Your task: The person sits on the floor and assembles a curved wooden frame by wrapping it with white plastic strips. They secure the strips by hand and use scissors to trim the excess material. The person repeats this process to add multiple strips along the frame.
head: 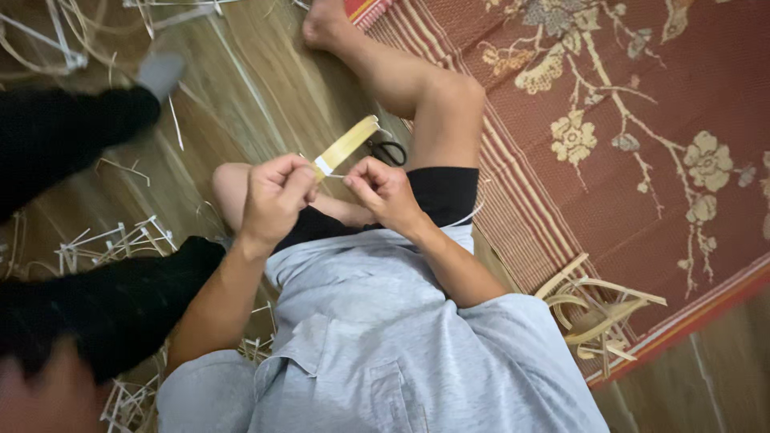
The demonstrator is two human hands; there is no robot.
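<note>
On the wooden floor, far left: loose pale cane offcuts, scattered; a dark-sleeved limb of another person lying across them. Centre left: left hand, fingers curled and pressed together, pinching the near end of a flat yellow bamboo strip. Strip angled up and away to the right, a white band near the grip. Centre: right hand, fingertips pinched on a thin sliver just beside the strip's near end. Behind the hands: black-handled scissors on the floor, beside the bent knee. Right: red woven mat with pale floral pattern. Near right: curled bamboo strips, piled on the mat's edge.
</note>
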